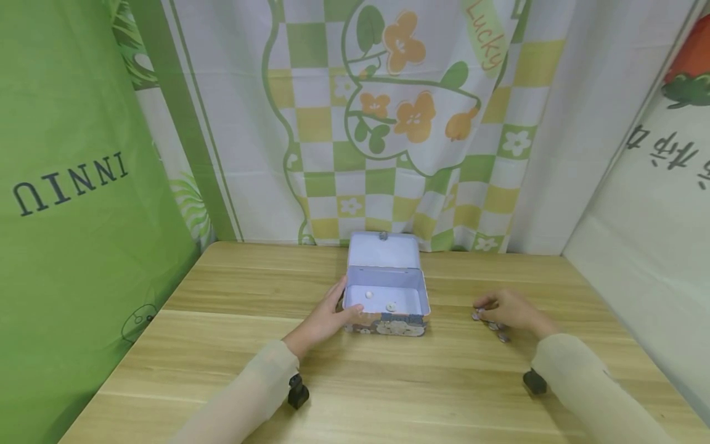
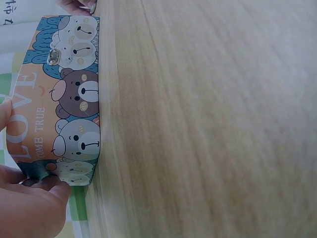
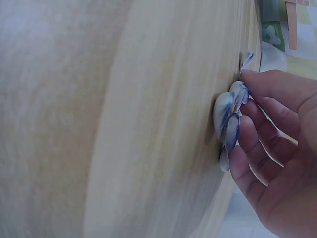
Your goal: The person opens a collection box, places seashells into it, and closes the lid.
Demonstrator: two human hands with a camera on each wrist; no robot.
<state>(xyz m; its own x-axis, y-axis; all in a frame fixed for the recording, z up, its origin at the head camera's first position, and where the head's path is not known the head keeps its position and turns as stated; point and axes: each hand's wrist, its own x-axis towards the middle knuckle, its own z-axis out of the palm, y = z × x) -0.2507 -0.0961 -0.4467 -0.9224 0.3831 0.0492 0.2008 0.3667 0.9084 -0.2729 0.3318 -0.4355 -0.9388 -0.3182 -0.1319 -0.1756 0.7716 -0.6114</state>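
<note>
A hinged tin box (image 1: 387, 324) with bears and lettering printed outside and a pale lilac inside stands with its lid (image 1: 384, 250) raised. My left hand (image 1: 331, 314) grips its left side, thumb at the front corner. Inside lie a small white piece (image 1: 369, 295) and a pale seashell (image 1: 391, 306). To the right of the box, my right hand (image 1: 513, 309) is low over the table, thumb and fingertip pinching a seashell (image 3: 239, 92). Several more shells lie under and beside those fingers, including a rounded shell (image 3: 224, 115) and one shell (image 1: 503, 337) nearer me.
The wooden table (image 1: 399, 394) ends at a checked, flowered curtain (image 1: 383, 191) close behind the raised lid. Green cloth (image 1: 83, 265) hangs along the left and a white printed cloth (image 1: 649, 228) along the right. A black wrist camera (image 1: 297, 392) sits under the left sleeve.
</note>
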